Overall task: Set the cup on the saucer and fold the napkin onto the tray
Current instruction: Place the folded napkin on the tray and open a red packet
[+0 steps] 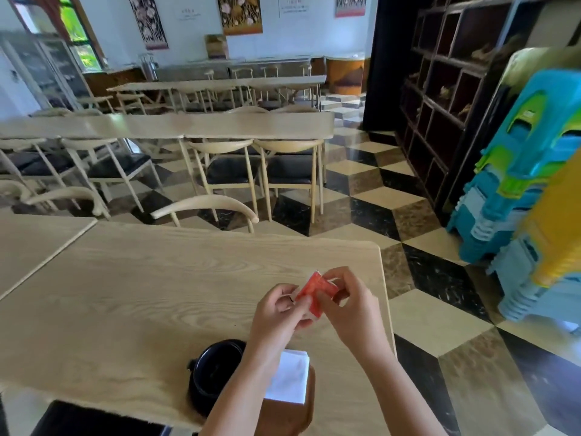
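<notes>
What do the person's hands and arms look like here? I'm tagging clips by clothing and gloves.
Both the left hand and the right hand are bare, with no gloves. Both forearms are uncovered as far as the frame's bottom edge, with no sleeves in view. No watch or bracelet shows on either wrist.

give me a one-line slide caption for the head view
Both hands, left and right, pinch a small red packet above the table; black cup and folded white napkin sit nearer.
</notes>
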The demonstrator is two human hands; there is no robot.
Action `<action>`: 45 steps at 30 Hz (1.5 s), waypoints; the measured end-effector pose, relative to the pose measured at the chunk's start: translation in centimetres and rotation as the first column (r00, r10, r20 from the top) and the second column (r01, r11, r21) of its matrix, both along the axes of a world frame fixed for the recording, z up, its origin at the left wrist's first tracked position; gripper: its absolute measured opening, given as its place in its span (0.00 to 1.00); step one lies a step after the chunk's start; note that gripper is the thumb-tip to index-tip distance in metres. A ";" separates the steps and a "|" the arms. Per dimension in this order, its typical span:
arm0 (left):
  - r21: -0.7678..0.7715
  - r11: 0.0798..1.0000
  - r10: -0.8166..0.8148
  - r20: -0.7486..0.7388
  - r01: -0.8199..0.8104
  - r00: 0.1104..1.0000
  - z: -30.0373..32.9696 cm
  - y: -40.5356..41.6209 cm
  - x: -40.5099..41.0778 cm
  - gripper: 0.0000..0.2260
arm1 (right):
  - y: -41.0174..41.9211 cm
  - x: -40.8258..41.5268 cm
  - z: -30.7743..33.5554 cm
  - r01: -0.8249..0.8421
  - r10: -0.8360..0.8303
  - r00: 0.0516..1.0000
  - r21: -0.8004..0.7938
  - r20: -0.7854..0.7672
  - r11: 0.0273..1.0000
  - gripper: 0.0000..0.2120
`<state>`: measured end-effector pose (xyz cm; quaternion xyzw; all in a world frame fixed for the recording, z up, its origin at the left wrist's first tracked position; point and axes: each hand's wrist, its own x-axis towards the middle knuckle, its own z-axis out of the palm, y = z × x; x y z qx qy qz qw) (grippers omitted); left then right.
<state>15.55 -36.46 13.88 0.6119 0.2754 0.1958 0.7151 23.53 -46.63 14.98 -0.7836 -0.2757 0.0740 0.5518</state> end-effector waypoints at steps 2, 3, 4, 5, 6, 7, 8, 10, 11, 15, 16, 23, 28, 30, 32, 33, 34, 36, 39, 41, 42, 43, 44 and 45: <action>0.035 0.999 0.022 0.037 -0.023 0.999 0.7 0.0 -0.3 0.06 | 0.2 -0.6 0.2 0.000 0.000 1.000 0.020 0.012 1.000 0.07; 0.060 0.998 0.029 0.048 -0.032 0.998 1.0 0.1 -0.5 0.05 | 0.3 -0.7 0.3 0.007 -0.008 1.000 0.032 0.013 0.999 0.07; 0.093 0.995 0.037 0.053 -0.042 0.998 1.1 0.1 -0.7 0.04 | 0.4 -0.9 0.3 0.016 -0.016 1.000 0.047 0.008 0.999 0.08; 0.132 0.990 0.048 0.056 -0.055 0.997 1.3 0.1 -0.9 0.03 | 0.4 -1.0 0.3 0.025 -0.025 1.000 0.063 0.002 0.998 0.08; 0.168 0.984 0.058 0.060 -0.067 0.997 1.3 0.2 -1.2 0.03 | 0.5 -1.1 0.2 0.033 -0.033 0.999 0.075 -0.002 0.997 0.09; 0.199 0.977 0.066 0.067 -0.078 0.996 1.4 0.3 -1.4 0.03 | 0.6 -1.2 0.2 0.039 -0.039 0.999 0.085 -0.009 0.996 0.09; 0.224 0.971 0.069 0.076 -0.085 0.995 1.5 0.5 -1.6 0.03 | 0.7 -1.3 0.2 0.042 -0.040 0.999 0.098 -0.020 0.994 0.09; 0.260 0.961 0.071 0.091 -0.092 0.993 1.6 0.6 -2.1 0.03 | 1.1 -1.5 0.2 0.035 -0.029 0.998 0.129 -0.049 0.991 0.10; 0.269 0.958 0.073 0.096 -0.096 0.993 1.7 0.7 -2.3 0.03 | 1.3 -1.6 0.2 0.029 -0.021 0.998 0.142 -0.061 0.989 0.11; 0.302 0.944 0.103 0.101 -0.130 0.989 1.7 1.1 -3.4 0.04 | 2.0 -2.1 0.0 0.025 -0.011 0.996 0.162 -0.089 0.987 0.13; 0.313 0.939 0.119 0.100 -0.145 0.988 1.6 1.2 -3.6 0.04 | 2.1 -2.2 -0.1 0.017 -0.001 0.995 0.158 -0.100 0.987 0.15; 0.350 0.919 0.164 0.082 -0.182 0.983 1.5 1.9 -4.2 0.07 | 2.0 -2.8 0.1 -0.108 0.213 0.917 0.305 -0.336 0.946 0.03; 0.281 0.943 0.179 0.021 -0.178 0.984 1.3 2.1 -4.0 0.11 | 2.3 -3.3 0.2 -0.042 0.164 0.930 0.347 -0.329 0.937 0.05; 0.209 0.961 0.188 -0.010 -0.181 0.982 1.4 1.9 -3.8 0.16 | 2.4 -3.4 0.2 0.021 0.082 0.956 0.345 -0.280 0.938 0.07; 0.183 0.944 0.285 -0.032 -0.275 0.958 1.7 1.6 -3.8 0.13 | 2.5 -3.5 0.1 0.084 -0.047 0.990 0.300 -0.131 0.950 0.10; 0.159 0.936 0.320 -0.015 -0.313 0.947 2.0 1.3 -3.9 0.10 | 2.5 -3.6 0.2 0.111 -0.118 0.993 0.277 0.009 0.954 0.11; 0.135 0.939 0.320 0.006 -0.317 0.948 2.3 1.0 -4.0 0.07 | 2.5 -3.7 0.3 0.118 -0.170 0.969 0.268 0.181 0.956 0.11; 0.108 0.958 0.264 0.048 -0.267 0.963 3.0 0.4 -4.0 0.07 | 2.8 -4.1 0.1 0.057 -0.173 0.869 0.254 0.463 0.965 0.05; 0.069 0.954 0.281 0.122 -0.290 0.952 3.4 0.1 -3.9 0.05 | 3.4 -4.9 -1.0 0.013 -0.128 0.780 0.188 0.612 0.982 0.06; 0.047 0.945 0.313 0.152 -0.324 0.937 3.5 0.2 -4.0 0.04 | 3.6 -5.2 -1.5 0.025 -0.139 0.744 0.180 0.654 0.983 0.06; 0.050 0.944 0.316 0.153 -0.326 0.936 3.3 0.3 -4.1 0.05 | 3.6 -5.3 -1.6 0.026 -0.143 0.728 0.181 0.670 0.983 0.06; 0.066 0.943 0.313 0.150 -0.325 0.938 3.1 0.4 -4.3 0.07 | 3.6 -5.4 -1.7 0.022 -0.139 0.718 0.177 0.682 0.984 0.06; 0.091 0.941 0.311 0.145 -0.326 0.939 2.9 0.5 -4.5 0.09 | 3.6 -5.5 -1.8 0.021 -0.131 0.712 0.166 0.690 0.986 0.06; 0.129 0.936 0.310 0.140 -0.328 0.940 2.7 0.6 -4.7 0.10 | 3.6 -5.6 -1.9 0.019 -0.115 0.712 0.145 0.693 0.989 0.07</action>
